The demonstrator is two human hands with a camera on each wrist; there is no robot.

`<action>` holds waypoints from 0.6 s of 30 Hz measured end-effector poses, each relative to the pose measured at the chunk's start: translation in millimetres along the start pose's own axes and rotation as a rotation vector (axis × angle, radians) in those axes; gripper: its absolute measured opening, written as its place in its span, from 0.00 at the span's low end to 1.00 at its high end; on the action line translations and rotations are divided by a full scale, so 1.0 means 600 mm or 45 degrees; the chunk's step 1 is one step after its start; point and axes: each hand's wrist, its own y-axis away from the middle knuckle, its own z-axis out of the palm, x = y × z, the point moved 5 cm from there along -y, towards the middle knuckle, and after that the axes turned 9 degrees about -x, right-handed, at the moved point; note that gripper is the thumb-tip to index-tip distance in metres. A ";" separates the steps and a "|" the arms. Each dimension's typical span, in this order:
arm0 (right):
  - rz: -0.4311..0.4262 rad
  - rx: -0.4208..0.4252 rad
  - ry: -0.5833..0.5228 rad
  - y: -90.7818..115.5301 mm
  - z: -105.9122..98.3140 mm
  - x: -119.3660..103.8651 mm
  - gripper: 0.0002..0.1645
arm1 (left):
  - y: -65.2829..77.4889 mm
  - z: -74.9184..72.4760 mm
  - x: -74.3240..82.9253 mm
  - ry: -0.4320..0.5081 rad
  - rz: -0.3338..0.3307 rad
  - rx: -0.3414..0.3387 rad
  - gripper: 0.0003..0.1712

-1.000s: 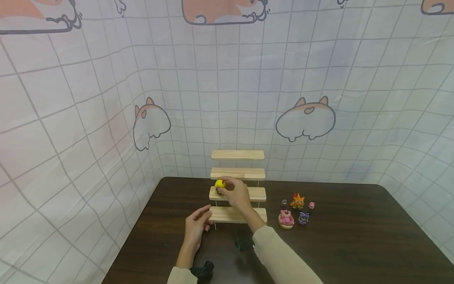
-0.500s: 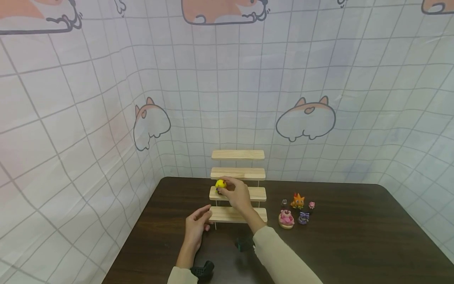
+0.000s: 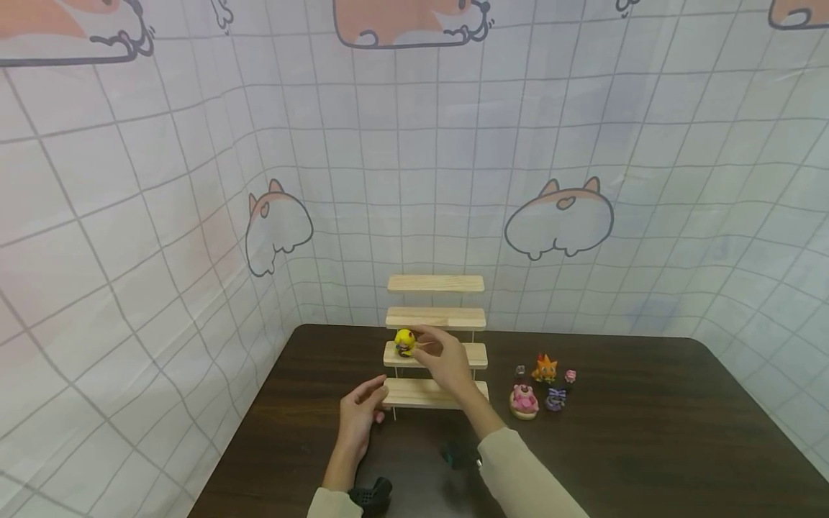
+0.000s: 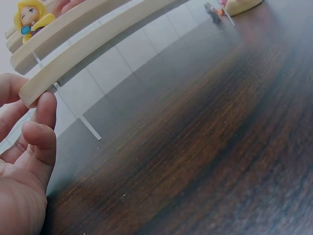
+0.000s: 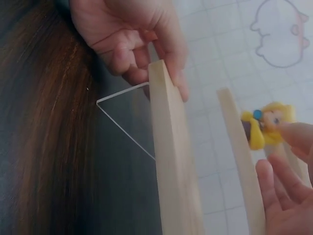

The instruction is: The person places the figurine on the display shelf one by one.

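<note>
A small figurine with long yellow hair (image 3: 405,343) sits at the left end of the second shelf from the bottom of a tiered wooden stand (image 3: 435,354). Just right of it is my right hand (image 3: 447,363), thumb and fingers apart. One fingertip overlaps the figurine's face in the right wrist view, where the figurine (image 5: 268,123) lies sideways in the picture. My left hand (image 3: 358,414) pinches the left end of the lowest shelf (image 4: 73,61). Fingers lie on both faces of that board, seen from the right wrist. A clear bracket (image 5: 122,93) supports it.
Right of the stand, several figurines stand on the dark wood table (image 3: 648,432): an orange spiky one (image 3: 545,368), a pink bear on a round base (image 3: 524,401), a purple one (image 3: 555,399) and smaller ones. A patterned cloth (image 3: 427,158) hangs behind.
My right hand has let go of the yellow-haired figurine and moved slightly right, leaving it on the shelf. My left hand keeps its place at the lowest board.
</note>
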 end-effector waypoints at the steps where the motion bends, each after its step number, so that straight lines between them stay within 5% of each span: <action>1: -0.006 0.003 -0.004 0.005 -0.005 0.001 0.26 | 0.000 0.000 0.000 0.004 -0.003 0.001 0.21; 13: -0.083 0.044 -0.060 0.082 -0.093 0.027 0.14 | 0.001 -0.003 -0.002 0.012 -0.005 0.021 0.20; 18: -0.032 0.061 -0.039 0.119 -0.139 0.046 0.14 | -0.001 -0.002 -0.004 0.005 -0.028 0.021 0.19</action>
